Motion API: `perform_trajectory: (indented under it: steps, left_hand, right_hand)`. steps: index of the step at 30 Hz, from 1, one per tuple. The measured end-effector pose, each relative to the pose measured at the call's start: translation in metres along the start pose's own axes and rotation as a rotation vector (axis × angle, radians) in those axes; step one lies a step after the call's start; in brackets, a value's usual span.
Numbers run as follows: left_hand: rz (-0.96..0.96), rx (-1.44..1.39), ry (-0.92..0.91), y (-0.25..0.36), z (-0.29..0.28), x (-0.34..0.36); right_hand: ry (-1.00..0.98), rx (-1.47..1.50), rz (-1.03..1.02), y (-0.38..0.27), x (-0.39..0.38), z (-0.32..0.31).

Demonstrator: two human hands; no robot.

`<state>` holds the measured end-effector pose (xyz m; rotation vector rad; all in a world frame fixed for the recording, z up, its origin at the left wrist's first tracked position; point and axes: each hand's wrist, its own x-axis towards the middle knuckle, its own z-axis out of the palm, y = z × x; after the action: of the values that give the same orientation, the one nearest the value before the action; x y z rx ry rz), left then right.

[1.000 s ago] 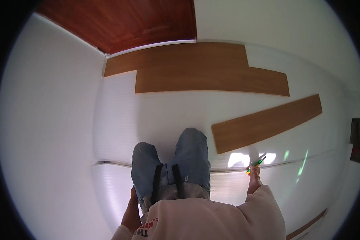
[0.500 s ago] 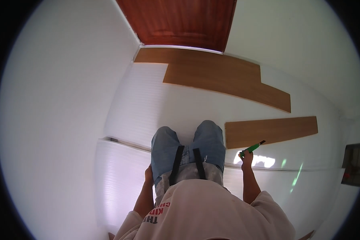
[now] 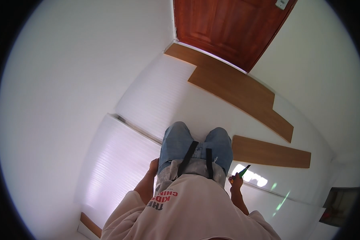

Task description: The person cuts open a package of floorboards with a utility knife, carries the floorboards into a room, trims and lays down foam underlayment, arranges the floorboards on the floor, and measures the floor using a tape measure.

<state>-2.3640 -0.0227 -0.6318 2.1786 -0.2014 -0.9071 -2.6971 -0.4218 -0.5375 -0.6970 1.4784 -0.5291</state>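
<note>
My right hand point(image 3: 236, 182) is closed around a green utility knife point(image 3: 243, 171) with a dark blade tip pointing up and away. It hovers just nearer to me than a loose brown floor plank point(image 3: 272, 152), which lies to the right of my knees. My left hand point(image 3: 153, 165) is against the outer side of my left thigh, its fingers mostly hidden. Ahead, joined brown planks point(image 3: 236, 89) lie in stepped rows along the door's foot, on white foam underlay point(image 3: 148, 94). I am kneeling or crouching on that underlay.
A red-brown door point(image 3: 228, 30) stands at the far end, between white walls point(image 3: 76, 80). A seam point(image 3: 142, 131) crosses the underlay beside my left leg. Another brown plank point(image 3: 90, 225) shows at lower left. At right is a dark rectangular thing point(image 3: 340, 206).
My view has turned left, so the door and planks appear tilted and shifted right. My right hand, still holding the knife, has come closer to my body.
</note>
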Motion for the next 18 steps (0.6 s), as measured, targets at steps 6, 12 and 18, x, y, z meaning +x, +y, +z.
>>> perform_trajectory:
  steps: [6, 12, 18]
  left_hand:
    - [0.127, 0.250, -0.042, 0.020, -0.012, -0.006]
    - [0.119, 0.284, 0.037, 0.011, -0.003, -0.019]
    - [0.082, 0.241, 0.088, 0.035, -0.008, -0.011]
  right_hand:
    - [0.014, -0.100, 0.051, 0.027, -0.009, -0.014]
    - [-0.039, -0.233, 0.007, 0.023, 0.005, -0.016]
    - [-0.056, -0.251, -0.014, 0.004, 0.024, -0.028]
